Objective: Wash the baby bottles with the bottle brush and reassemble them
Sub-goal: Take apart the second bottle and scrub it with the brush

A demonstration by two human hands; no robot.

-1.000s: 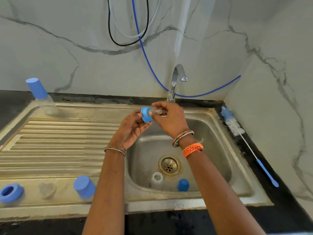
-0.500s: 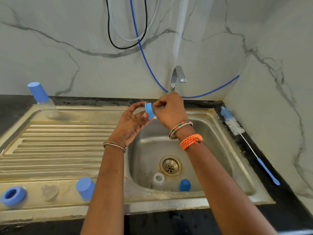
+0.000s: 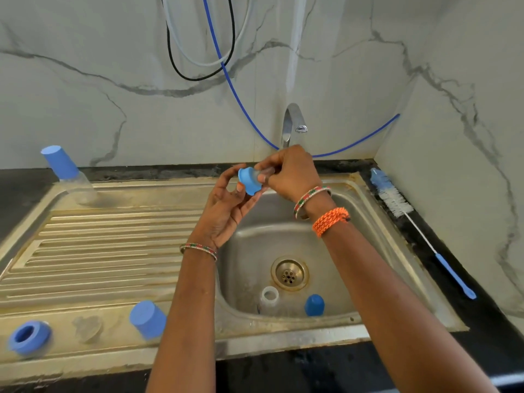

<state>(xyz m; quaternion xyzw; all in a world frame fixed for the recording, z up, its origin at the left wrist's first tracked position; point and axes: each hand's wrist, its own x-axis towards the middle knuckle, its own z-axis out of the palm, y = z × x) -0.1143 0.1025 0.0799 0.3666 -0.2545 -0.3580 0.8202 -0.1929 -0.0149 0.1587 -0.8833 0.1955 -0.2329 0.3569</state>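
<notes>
1. The left hand (image 3: 226,205) is raised over the back edge of the sink (image 3: 377,222), palm turned toward the person, fingers curled round a blue screw ring (image 3: 248,180) that it holds at the fingertips.
2. The right hand (image 3: 289,171) sits just right of the ring, below the tap (image 3: 292,123). Its fingers are curled round a small clear part pushed against the ring; what that part is cannot be made out.
3. An open clear bottle (image 3: 269,299) stands in the sink near the drain (image 3: 289,273), with a blue cap (image 3: 314,304) just to its right.
4. A bottle with a blue cover (image 3: 68,174) stands tilted at the far left corner of the draining board (image 3: 99,245).
5. On the near edge of the draining board, left to right, are a second blue ring (image 3: 28,337), a clear teat (image 3: 88,329) and a blue cover (image 3: 147,319), each apart from the next.
6. The bottle brush (image 3: 411,219) lies on the dark counter (image 3: 425,251) right of the sink, bristles toward the wall, blue handle toward the person.
7. Black, white and blue hoses (image 3: 226,80) hang on the marble wall behind the tap.
</notes>
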